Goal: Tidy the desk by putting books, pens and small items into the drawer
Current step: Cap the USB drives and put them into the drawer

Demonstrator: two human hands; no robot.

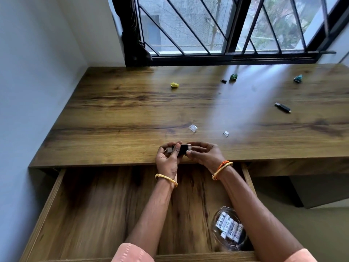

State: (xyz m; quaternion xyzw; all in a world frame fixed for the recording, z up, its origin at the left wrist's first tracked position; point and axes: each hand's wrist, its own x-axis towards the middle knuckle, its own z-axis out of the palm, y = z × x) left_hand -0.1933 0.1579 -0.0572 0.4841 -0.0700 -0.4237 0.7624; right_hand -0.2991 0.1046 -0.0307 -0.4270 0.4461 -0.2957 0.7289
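Both hands meet over the front edge of the wooden desk (113, 114), holding one small black USB stick (182, 149) between them. My left hand (167, 157) pinches its metal plug end with thumb and fingers. My right hand (204, 153) holds the opposite end, where a clear piece shows at the fingertips. Below the hands the wide wooden drawer (90, 208) stands pulled out. Two clear plastic caps (193, 128) (225, 133) lie on the desk just beyond the hands. Another black USB stick (282, 107) lies to the right.
A glass dish of white batteries (227, 226) sits in the drawer's front right corner. Crumpled wrappers lie far back: yellow (174, 85), green (233, 76), teal (297, 78). A small black clip (223, 81) rests beside the green one. Wall at left, barred window behind.
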